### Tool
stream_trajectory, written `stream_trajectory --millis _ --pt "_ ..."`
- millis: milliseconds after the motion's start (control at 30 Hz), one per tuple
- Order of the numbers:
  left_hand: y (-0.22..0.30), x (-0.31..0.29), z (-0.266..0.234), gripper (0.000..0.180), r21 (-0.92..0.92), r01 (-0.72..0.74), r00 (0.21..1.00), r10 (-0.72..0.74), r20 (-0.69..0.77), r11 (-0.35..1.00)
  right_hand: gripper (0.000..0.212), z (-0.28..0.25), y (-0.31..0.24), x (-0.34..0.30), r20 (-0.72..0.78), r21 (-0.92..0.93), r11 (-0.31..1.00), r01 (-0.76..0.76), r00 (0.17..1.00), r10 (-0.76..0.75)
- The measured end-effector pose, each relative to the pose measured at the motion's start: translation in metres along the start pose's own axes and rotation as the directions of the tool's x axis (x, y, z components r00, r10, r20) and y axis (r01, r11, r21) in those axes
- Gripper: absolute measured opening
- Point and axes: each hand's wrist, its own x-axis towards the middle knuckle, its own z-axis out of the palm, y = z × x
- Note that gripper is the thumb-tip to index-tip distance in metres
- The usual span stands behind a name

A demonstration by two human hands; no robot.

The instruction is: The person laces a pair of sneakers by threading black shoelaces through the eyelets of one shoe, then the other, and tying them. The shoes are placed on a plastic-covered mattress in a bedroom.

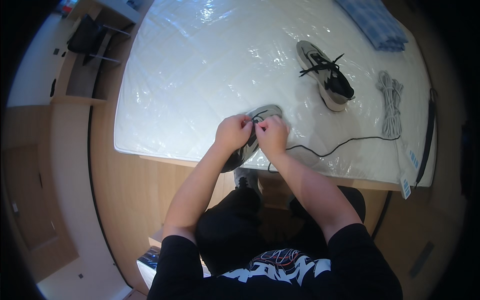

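A grey and black sneaker [270, 108] rests at the near edge of a plastic-covered mattress [190, 100], its toe pointing away from me. Over its lacing, my left hand [233, 132] and my right hand [272, 134] are close together, each with fingers pinched on the black shoelace. The fingers hide most of the knot area, so how the lace is looped there does not show. Beyond my right hand, a matching sneaker [325, 75] stands on the mattress with its black lace tied in a bow.
At the right lie a bundled grey cord [390, 102], a white power strip [404, 172] and a black strap [427, 140]. A thin black cable [340, 144] runs from near my right wrist toward the bundle. Folded blue checked cloth [377, 25] sits at the far right; a black chair [86, 37] stands far left.
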Motion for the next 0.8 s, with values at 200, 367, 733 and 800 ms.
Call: stream_trajectory --millis 200,367,733,800 --pt "-0.017 -0.012 0.007 0.02 -0.162 0.071 0.994 -0.056 0.094 0.984 0.012 -0.006 -0.005 -0.024 0.096 0.054 0.998 -0.019 0.995 0.014" --pt "-0.02 -0.007 -0.001 0.017 0.018 -0.079 0.989 0.081 -0.127 0.997 0.032 -0.022 0.004 -0.007 0.3 0.237 0.971 -0.021 0.953 -0.053" --pt "0.105 -0.011 -0.309 0.015 -0.337 -0.498 0.719 0.163 -0.676 0.799 0.044 -0.034 0.012 -0.002 0.536 -0.005 0.996 -0.086 0.841 0.075" --pt "0.121 -0.018 -0.36 0.018 -0.283 -0.53 0.635 0.152 -0.758 0.799 0.047 -0.039 -0.002 0.003 0.627 0.007 0.995 -0.098 0.776 0.072"
